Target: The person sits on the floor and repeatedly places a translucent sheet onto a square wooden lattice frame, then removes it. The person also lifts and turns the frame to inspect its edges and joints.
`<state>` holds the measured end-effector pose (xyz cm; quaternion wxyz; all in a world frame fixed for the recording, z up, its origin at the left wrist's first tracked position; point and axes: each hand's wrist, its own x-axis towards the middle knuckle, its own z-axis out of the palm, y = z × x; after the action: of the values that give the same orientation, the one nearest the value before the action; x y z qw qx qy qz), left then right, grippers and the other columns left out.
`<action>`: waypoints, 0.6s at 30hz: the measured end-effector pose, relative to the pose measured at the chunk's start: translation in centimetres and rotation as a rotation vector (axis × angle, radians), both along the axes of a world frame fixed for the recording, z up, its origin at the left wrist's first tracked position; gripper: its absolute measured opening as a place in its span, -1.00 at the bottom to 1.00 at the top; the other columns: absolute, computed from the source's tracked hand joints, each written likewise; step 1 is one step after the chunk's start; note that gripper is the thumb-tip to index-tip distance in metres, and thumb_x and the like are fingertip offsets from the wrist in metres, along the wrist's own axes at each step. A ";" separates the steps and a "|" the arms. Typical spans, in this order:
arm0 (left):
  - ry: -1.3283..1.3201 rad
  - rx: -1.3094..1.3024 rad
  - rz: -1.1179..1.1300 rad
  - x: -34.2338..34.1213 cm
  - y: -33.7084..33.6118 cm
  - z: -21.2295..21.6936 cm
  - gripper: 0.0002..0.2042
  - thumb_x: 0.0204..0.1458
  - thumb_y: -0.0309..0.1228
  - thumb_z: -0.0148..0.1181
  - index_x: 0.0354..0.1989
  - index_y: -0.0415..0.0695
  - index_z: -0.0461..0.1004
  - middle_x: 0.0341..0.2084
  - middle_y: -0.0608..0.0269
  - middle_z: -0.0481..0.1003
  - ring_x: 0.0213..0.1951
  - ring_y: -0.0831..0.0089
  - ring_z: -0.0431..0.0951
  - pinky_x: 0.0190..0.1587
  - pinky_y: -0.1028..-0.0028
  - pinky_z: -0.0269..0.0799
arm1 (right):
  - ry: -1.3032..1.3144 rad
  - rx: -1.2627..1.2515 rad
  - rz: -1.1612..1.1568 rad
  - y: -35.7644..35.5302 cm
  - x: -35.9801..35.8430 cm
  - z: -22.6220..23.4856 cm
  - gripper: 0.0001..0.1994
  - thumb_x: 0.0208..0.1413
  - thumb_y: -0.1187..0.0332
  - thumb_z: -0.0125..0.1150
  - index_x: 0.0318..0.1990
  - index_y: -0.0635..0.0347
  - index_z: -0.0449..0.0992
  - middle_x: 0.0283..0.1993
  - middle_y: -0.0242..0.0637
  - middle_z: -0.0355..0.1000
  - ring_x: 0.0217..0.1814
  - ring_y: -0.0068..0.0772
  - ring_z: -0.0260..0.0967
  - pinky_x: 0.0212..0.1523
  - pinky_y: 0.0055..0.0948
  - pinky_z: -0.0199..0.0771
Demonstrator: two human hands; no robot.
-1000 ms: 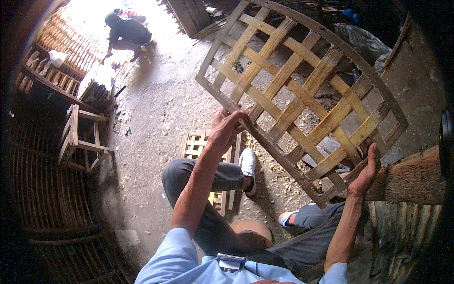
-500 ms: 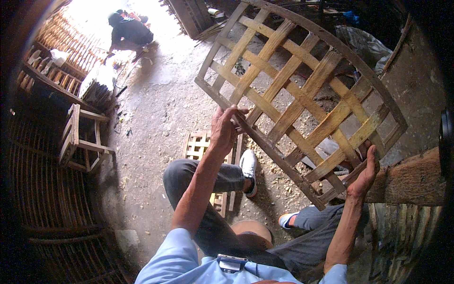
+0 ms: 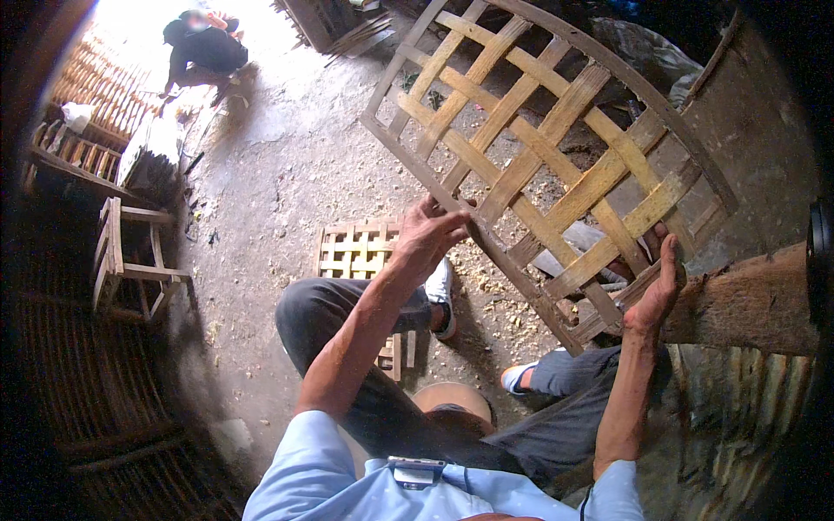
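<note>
A large lattice panel (image 3: 556, 130) of woven yellowish wooden slats in a brown, curved wooden frame is held up in front of me, tilted. My left hand (image 3: 427, 233) is closed on its near-left rail, fingertips at the rail's edge. Around the panel's lower right corner my right hand (image 3: 653, 291) is closed, with the thumb at the outer side and some fingers behind the slats. A smaller lattice panel (image 3: 358, 247) lies on the floor beyond my left knee, partly hidden by my leg and left forearm.
Wood chips cover the concrete floor (image 3: 287, 191). On the left stands a small wooden stool frame (image 3: 152, 273) near a slatted wall. A thick log (image 3: 747, 300) lies at my right. Another person (image 3: 213, 52) crouches far off at the upper left.
The whole view has shifted slightly. My left hand has slid along the near rail, away from the panel's left corner. The right hand keeps its hold on the lower right corner.
</note>
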<state>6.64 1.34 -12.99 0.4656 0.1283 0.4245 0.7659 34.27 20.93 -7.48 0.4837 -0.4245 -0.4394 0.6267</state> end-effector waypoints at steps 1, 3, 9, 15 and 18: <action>-0.092 0.006 0.020 -0.1 0.0 -0.7 -0.69 0.19 -0.54 0.17 0.07 -0.32 0.34 -0.10 -0.02 0.55 -0.14 0.29 0.63 -0.09 0.37 0.67 | -0.048 0.050 -0.007 0.1 0.2 -0.2 -0.42 0.34 0.03 0.10 0.30 0.34 0.39 0.44 -0.21 0.24 0.48 -0.30 0.13 0.49 -0.26 -0.01; -0.273 0.009 0.055 -0.3 0.3 -0.6 -0.73 0.23 -0.45 0.17 0.02 -0.29 0.36 -0.12 -0.02 0.56 -0.21 0.33 0.64 -0.15 0.38 0.68 | -0.075 0.102 -0.002 -0.7 -0.5 0.6 -0.42 0.34 -0.03 0.07 0.26 0.31 0.40 0.29 -0.17 0.37 0.24 -0.29 0.35 0.10 -0.23 0.46; 0.132 -0.150 0.064 -0.2 0.4 -0.4 -0.80 0.31 -0.37 0.07 -0.05 -0.25 0.38 -0.17 -0.02 0.57 -0.33 0.35 0.66 -0.28 0.37 0.70 | -0.051 0.124 0.043 -1.2 -0.6 1.3 -0.45 0.35 -0.02 0.06 0.22 0.29 0.44 0.23 -0.17 0.43 0.14 -0.31 0.46 -0.05 -0.25 0.69; -0.060 0.040 0.060 -0.8 0.0 -0.3 -0.78 0.29 -0.35 0.11 -0.03 -0.23 0.39 -0.19 0.02 0.58 -0.29 0.36 0.66 -0.28 0.36 0.71 | -0.025 0.115 0.014 -0.9 -0.3 0.7 -0.46 0.36 0.03 0.07 0.25 0.32 0.42 0.30 -0.17 0.37 0.28 -0.30 0.34 0.29 -0.27 0.33; 0.153 -0.106 0.038 -0.5 0.2 -0.2 -0.79 0.29 -0.36 0.09 -0.04 -0.24 0.39 -0.19 0.02 0.57 -0.26 0.33 0.65 -0.26 0.32 0.71 | 0.018 0.080 0.020 -0.8 -0.4 0.6 -0.45 0.35 0.05 0.08 0.28 0.33 0.39 0.33 -0.19 0.34 0.28 -0.28 0.34 0.31 -0.24 0.32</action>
<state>6.16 1.56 -13.18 0.4234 0.1533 0.5011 0.7390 33.84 20.14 -6.83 0.4979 -0.3949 -0.4640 0.6171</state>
